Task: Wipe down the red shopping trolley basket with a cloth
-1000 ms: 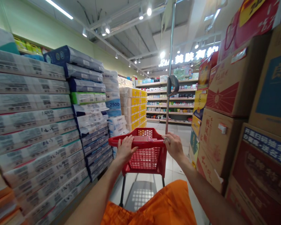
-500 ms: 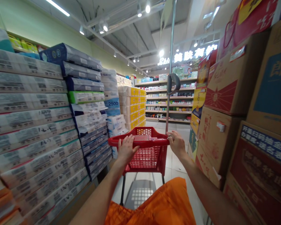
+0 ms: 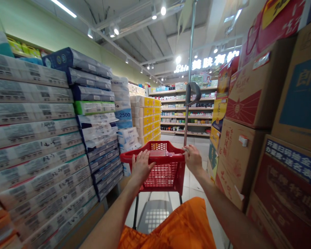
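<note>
A red plastic shopping cart [image 3: 162,173] stands in the aisle in front of me. My left hand [image 3: 140,166] rests on the left part of its red handle bar, fingers laid over the bar. My right hand [image 3: 193,159] is closed around the right end of the bar, at the foot of a tall metal pole [image 3: 189,79] that rises from the cart. The basket looks empty apart from a red flap. Orange fabric [image 3: 171,228] covers my lap at the bottom.
Stacked tissue packs [image 3: 41,138] wall the left side. Cardboard boxes [image 3: 264,114] are piled high on the right, close to my arm. The tiled aisle floor [image 3: 197,145] runs ahead to stocked shelves [image 3: 197,110] at the far end.
The cart and I have rolled slightly forward along the aisle; the stacks on both sides slid a little past. Both hands stay on the handle bar.
</note>
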{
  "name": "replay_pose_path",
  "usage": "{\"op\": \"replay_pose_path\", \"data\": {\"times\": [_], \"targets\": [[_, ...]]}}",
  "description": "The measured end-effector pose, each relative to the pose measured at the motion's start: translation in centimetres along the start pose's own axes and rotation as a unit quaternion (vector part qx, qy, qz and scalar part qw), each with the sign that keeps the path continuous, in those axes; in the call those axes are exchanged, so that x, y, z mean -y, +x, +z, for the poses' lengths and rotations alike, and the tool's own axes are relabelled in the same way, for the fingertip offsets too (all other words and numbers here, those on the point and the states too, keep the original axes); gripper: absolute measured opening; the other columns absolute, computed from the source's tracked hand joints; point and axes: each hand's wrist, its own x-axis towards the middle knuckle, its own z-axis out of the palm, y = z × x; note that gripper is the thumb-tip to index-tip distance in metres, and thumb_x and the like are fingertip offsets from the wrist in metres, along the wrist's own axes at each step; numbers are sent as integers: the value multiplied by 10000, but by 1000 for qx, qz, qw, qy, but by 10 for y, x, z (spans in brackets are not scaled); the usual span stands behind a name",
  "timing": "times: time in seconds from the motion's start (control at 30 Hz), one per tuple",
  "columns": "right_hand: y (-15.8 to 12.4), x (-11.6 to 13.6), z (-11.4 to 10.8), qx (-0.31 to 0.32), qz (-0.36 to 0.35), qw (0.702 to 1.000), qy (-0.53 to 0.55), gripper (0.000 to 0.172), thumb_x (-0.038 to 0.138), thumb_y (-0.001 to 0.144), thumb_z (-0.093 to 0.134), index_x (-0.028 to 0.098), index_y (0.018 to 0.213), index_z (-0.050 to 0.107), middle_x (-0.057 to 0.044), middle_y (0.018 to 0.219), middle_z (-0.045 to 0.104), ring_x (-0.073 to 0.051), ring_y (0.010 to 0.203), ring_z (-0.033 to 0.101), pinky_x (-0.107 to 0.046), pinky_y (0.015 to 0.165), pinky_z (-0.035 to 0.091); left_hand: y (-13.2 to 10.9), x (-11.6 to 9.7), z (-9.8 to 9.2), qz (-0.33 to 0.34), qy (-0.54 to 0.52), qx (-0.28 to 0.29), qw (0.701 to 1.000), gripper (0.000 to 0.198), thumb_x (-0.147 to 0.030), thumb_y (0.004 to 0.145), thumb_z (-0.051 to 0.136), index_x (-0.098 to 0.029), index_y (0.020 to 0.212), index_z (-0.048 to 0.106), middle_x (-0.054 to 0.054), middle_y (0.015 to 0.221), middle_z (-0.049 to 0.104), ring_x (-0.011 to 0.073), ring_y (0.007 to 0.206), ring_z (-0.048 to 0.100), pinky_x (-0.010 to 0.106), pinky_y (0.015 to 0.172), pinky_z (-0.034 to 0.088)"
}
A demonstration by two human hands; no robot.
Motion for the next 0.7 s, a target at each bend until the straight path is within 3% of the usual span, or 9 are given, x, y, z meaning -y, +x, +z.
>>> {"op": "replay_pose_path", "data": {"times": [0.1, 0.17, 0.23, 0.33, 0.4, 0.47, 0.6, 0.7], "targets": [[-14, 32, 7, 40, -127, 991, 19, 276, 118, 757, 420, 174, 933, 624, -103, 1124, 550, -226, 1095, 451, -411, 938, 346, 1, 1, 1, -1, 0, 0, 1000, 476, -400, 817, 406, -205, 1251, 392, 61, 1343, 409, 232, 1241, 330, 504, 1030, 203], [-18, 39, 8, 72, -182, 980, 27, 300, 117, 757, 429, 200, 985, 607, -83, 1160, 538, -220, 1122, 432, -424, 963, 311, 1, 2, 0, 0, 1, 5, 1000, 475, -398, 814, 413, -217, 1252, 391, 64, 1341, 411, 231, 1239, 335, 500, 1028, 209], [-14, 27, 5, 64, -156, 986, 14, 303, 136, 775, 420, 203, 1013, 596, -87, 1159, 541, -226, 1108, 448, -453, 963, 294, 1, 4, -1, 1, 0, 9, 1000, 475, -396, 812, 416, -217, 1251, 393, 68, 1337, 417, 231, 1235, 339, 500, 1027, 208], [-3, -3, 0, 10, -35, 999, -15, 286, 152, 780, 398, 171, 970, 611, -116, 1076, 575, -243, 1052, 484, -469, 914, 337, 0, 4, -2, 2, -1, 8, 1000, 474, -394, 814, 417, -208, 1249, 395, 71, 1334, 420, 229, 1235, 339, 499, 1031, 195], [-2, -6, 1, -16, 4, 1000, -14, 280, 149, 770, 397, 156, 947, 614, -126, 1048, 575, -246, 1041, 483, -451, 885, 372, 0, 2, -2, 2, 0, 4, 1000, 476, -392, 813, 420, -212, 1253, 390, 72, 1336, 418, 228, 1236, 336, 498, 1032, 188], [-8, 11, 5, -9, -35, 999, 2, 277, 139, 768, 401, 167, 946, 611, -120, 1084, 554, -242, 1067, 459, -441, 897, 371, 0, 0, -2, 1, 1, 3, 1000, 478, -390, 812, 425, -218, 1256, 387, 76, 1335, 419, 232, 1237, 335, 500, 1028, 190], [-18, 45, 10, 69, -179, 981, 32, 287, 119, 767, 424, 210, 969, 605, -84, 1166, 523, -227, 1124, 418, -431, 952, 325, 1, 1, -2, -1, 8, 8, 1000, 474, -390, 809, 431, -217, 1249, 399, 80, 1330, 425, 237, 1230, 349, 506, 1024, 202], [-8, 24, 4, 55, -132, 990, 13, 284, 126, 775, 411, 203, 961, 611, -86, 1106, 559, -223, 1071, 467, -436, 943, 329, 1, 3, -2, -1, 7, 11, 1000, 471, -395, 810, 428, -218, 1246, 402, 73, 1331, 424, 236, 1229, 354, 502, 1028, 204]]}}
